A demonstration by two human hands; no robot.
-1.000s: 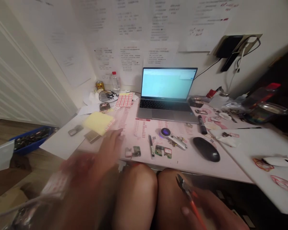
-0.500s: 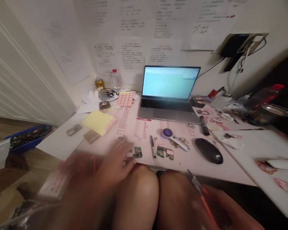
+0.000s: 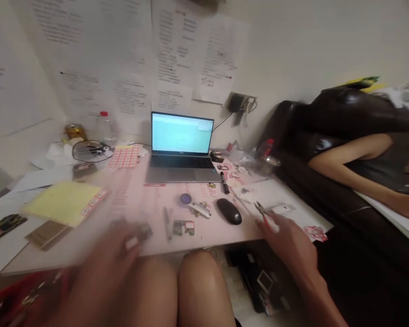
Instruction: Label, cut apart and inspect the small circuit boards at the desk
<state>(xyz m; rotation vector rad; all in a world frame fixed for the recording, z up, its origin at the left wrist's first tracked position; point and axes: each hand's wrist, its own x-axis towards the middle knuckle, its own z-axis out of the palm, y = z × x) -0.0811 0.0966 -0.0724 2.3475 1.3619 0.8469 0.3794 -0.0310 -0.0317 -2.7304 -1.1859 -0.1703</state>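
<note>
My left hand (image 3: 111, 247) is smeared by motion over the near edge of the white desk (image 3: 221, 236). Its fingertips are at a small blurred circuit board (image 3: 141, 231), and I cannot make out a grip. Over the desk's right front corner, my right hand (image 3: 288, 238) is closed round the red handles of small pliers (image 3: 261, 210), jaws pointing up and left. A green circuit board (image 3: 184, 227) and a pen (image 3: 166, 221) lie between the hands. My bare knees sit below the desk edge.
An open laptop (image 3: 182, 145) stands at the back, with a black mouse (image 3: 229, 211), a marker (image 3: 224, 181) and a small lit magnifier (image 3: 194, 205) before it. A yellow pad (image 3: 63, 206) lies left. Another person's arm (image 3: 357, 179) rests on a dark sofa at the right.
The view has swung to the right and shows the sofa and the other person. My right hand rose from my lap to the desk corner with the pliers. My left hand stays near the small board.
</note>
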